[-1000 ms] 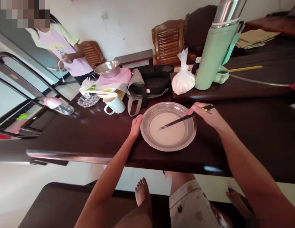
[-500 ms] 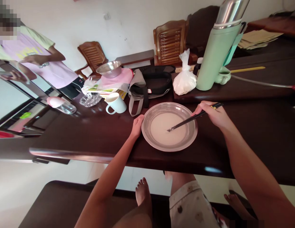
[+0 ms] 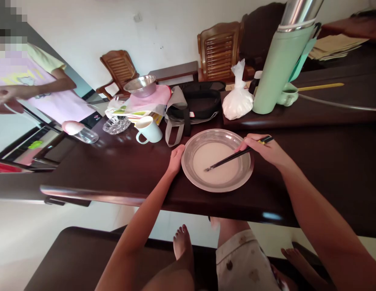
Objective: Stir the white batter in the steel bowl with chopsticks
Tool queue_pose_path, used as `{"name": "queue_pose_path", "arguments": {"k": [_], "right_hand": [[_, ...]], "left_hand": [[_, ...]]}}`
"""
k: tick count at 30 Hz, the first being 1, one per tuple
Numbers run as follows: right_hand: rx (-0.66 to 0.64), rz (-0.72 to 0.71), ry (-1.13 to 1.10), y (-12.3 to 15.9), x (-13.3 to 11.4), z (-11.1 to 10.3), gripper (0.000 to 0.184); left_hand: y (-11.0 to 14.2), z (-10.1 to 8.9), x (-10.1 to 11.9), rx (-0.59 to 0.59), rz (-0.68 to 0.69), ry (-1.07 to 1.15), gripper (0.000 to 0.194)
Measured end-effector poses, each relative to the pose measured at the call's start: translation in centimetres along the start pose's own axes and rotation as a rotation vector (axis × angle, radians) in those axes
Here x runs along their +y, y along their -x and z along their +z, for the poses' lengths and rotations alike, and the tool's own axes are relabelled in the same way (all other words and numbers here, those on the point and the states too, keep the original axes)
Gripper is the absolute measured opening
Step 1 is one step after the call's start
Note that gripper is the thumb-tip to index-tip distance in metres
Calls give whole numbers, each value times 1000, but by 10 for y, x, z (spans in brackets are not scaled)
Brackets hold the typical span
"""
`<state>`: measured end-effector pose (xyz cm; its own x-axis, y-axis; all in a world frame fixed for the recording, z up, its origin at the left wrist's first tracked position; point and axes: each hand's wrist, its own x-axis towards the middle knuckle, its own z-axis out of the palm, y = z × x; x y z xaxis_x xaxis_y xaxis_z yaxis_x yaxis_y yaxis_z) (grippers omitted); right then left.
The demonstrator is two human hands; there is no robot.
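A round metal basin stands on the dark wooden table, with a pale, milky liquid in its bottom. My left hand grips the basin's left rim, fingers partly hidden at the edge. Held in my right hand over the right rim are dark chopsticks, slanting down to the left. Their tips reach into the liquid, and whitish stuff clings to them. Just behind the basin sits a knotted clear bag of white powder.
A pale mug, a glass dish and a clear bottle stand to the left. Behind are a grey-black bag and a steel bowl. A tall green thermos rises at the back right. Another person stands far left.
My right hand and the chopsticks have moved left and slightly down, so the tips sit further left in the liquid. The other person has shifted left. My left hand stays on the rim.
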<state>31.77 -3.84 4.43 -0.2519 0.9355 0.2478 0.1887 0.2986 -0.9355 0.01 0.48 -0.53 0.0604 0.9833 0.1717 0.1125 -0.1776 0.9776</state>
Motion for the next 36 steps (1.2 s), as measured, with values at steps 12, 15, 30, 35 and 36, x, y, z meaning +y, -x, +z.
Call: {"name": "queue_pose_path", "arguments": {"k": [12, 15, 30, 35, 36], "right_hand": [[36, -17, 1, 0, 0, -2, 30], [167, -30, -23, 0, 2, -6, 32], [44, 1, -8, 1, -3, 1, 33], [124, 3, 6, 0, 1, -1, 32], [163, 2, -7, 0, 1, -2, 33]], "left_hand": [[0, 0, -2, 16, -28, 33, 47], [0, 1, 1, 21, -27, 27, 46], [2, 1, 3, 16, -28, 5, 47], [1, 2, 2, 19, -22, 15, 47], [1, 2, 2, 16, -19, 13, 46]]}}
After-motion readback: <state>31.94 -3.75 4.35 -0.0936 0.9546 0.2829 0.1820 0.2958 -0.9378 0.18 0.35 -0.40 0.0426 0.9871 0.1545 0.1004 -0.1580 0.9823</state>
